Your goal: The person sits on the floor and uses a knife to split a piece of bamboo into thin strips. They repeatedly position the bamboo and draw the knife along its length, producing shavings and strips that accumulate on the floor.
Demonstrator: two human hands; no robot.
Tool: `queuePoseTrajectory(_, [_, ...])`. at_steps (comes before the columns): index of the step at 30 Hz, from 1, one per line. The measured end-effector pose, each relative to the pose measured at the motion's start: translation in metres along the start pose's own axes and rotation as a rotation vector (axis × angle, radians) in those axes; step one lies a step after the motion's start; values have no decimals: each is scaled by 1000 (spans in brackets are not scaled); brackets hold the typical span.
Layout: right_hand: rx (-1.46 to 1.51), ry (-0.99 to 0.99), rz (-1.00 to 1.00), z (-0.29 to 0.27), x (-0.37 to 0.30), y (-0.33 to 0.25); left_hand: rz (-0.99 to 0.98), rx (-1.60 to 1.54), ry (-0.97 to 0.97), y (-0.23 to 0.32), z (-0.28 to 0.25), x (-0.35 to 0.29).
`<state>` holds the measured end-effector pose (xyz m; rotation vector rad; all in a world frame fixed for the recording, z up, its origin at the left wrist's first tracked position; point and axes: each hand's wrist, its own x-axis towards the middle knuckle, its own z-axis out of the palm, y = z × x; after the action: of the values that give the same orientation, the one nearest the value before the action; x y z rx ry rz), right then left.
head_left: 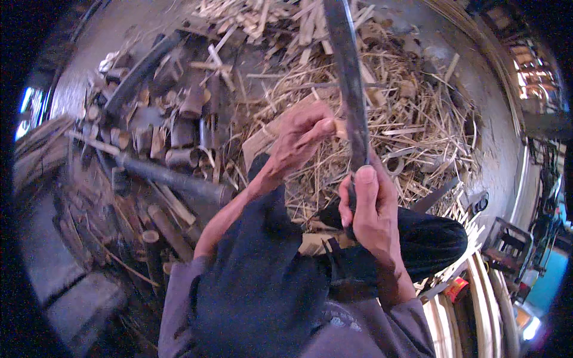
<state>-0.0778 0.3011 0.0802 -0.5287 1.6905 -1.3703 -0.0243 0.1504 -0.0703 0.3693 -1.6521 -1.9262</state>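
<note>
My right hand (373,209) is closed round the handle of a long machete (353,83). Its dark, broad blade points up and away from me, with a bright streak along one edge. My left hand (303,136) pinches a short piece of pale wood (341,129) between thumb and fingers. The wood's far end sits right by the blade; whether the two touch I cannot tell. A flat wooden board or block (255,148) shows beneath and beside my left hand. Dark trousers (430,238) cover my bent legs below both hands.
Thin shavings and split strips (430,128) are heaped beyond my hands. Cut bamboo lengths (191,104) lie at the left, with a long dark pole (173,179) among them. Pale split slats (477,298) stand at the lower right, near a dark wooden frame (507,241).
</note>
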Motion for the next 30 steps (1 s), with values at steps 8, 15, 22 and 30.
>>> queuePoseTrajectory(8, [-110,5,-113,-5,4,7,35,-233,-68,8,7,9])
queuePoseTrajectory(15, [-87,-70,-108,-2,12,8,34,-285,-28,11,9,7])
queuePoseTrajectory(22, [-94,-2,-23,-3,31,24,18,-355,37,-14,11,11])
queuePoseTrajectory(30, [-88,-17,36,-5,28,26,-55,-269,69,-13,10,0])
